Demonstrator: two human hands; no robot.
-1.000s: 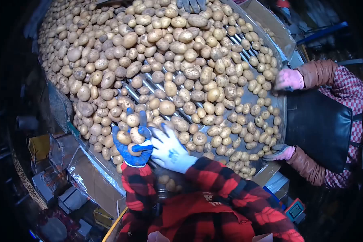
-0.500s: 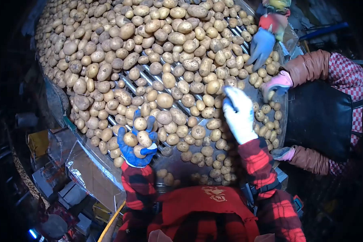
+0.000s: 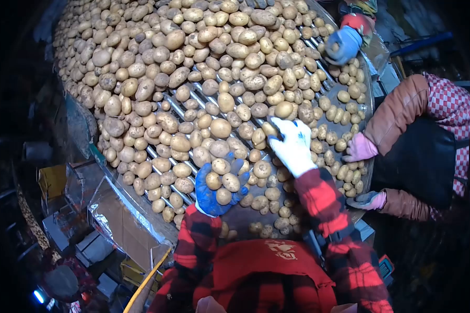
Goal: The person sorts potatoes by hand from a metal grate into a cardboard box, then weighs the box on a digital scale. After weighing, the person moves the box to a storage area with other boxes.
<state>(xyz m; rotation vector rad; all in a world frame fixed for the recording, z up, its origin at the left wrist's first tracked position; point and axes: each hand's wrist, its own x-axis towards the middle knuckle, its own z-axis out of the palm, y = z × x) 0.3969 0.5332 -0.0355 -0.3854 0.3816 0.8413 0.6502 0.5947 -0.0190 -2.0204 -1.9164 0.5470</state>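
My left hand, in a blue glove, is palm up and cups several potatoes above the near edge of the pile. Its fingers curl up around them. My right hand, in a white glove, reaches over the sorting surface to the right of it. Thumb and forefinger close around one potato at the fingertips; the other fingers are partly hidden. Loose potatoes lie close about both hands, on metal rollers.
Potatoes heap up toward the far left. At the right stands a co-worker, whose pink-gloved hand rests by the rim; the other hand is lower. Another person's blue-gloved hand is at upper right. Cardboard lines the left edge.
My left hand has moved right with its potatoes. My right hand has shifted slightly left and down onto a potato. The co-worker's pink-gloved hand has moved down, and the blue-gloved hand upward.
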